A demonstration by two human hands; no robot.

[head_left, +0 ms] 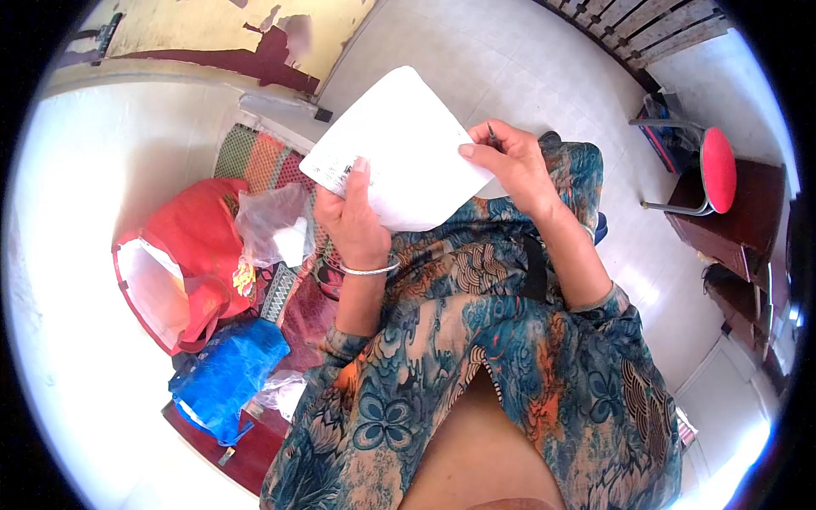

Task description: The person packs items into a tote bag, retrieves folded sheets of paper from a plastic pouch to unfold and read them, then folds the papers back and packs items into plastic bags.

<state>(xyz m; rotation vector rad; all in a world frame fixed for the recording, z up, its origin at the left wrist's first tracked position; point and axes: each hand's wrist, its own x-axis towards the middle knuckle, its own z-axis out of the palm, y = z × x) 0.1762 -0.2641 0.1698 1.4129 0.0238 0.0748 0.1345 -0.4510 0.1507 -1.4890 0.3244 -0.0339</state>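
A white sheet of paper [404, 144] is held up above my lap, with small dark print near its left corner. My left hand [353, 223] grips its lower left edge, the thumb lying on top beside the print. At the right edge, my right hand [516, 166] pinches the paper between thumb and fingers. A thin dark pointed thing, perhaps a pen [493, 136], pokes out between the fingers of that hand; most of it is hidden.
On the patterned cloth at left lie a red bag [191, 246], a clear plastic bag [276, 223] and a blue bag [229, 374]. A red round stool [718, 170] is at far right, near a brown wooden cabinet [739, 212]. Pale tiled floor [442, 38] stretches ahead.
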